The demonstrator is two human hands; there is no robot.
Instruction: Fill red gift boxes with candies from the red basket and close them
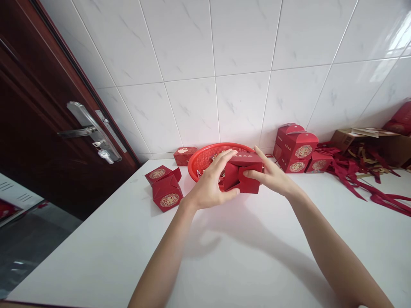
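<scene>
Both of this person's hands are busy with one red box (249, 186), held up off the tabletop (244, 265) with its open end facing back toward the body. The left hand (210, 182) grips it from its left side, fingers reaching over the upper edge and thumb low by the bottom corner. The right hand (272, 173) grasps the opposite side, its thumb pressed against a flap at the opening and a finger stretched up behind the top. Just beyond the two hands, partly hidden by them, I can see a red plastic basket (199, 160) with small wrapped pieces (214, 157) in it. A little box (185, 157) stands past the left hand, beside the basket; nearer, to that hand's left, a pair of red boxes (166, 194) with gold emblems sit touching. Off to the right of the right hand, a group of finished-looking red boxes (290, 147) is stacked by the tiled wall (189, 102), and farther right a tangle of dark red ribbons (348, 173) trails in front of a cardboard carton (343, 137).
</scene>
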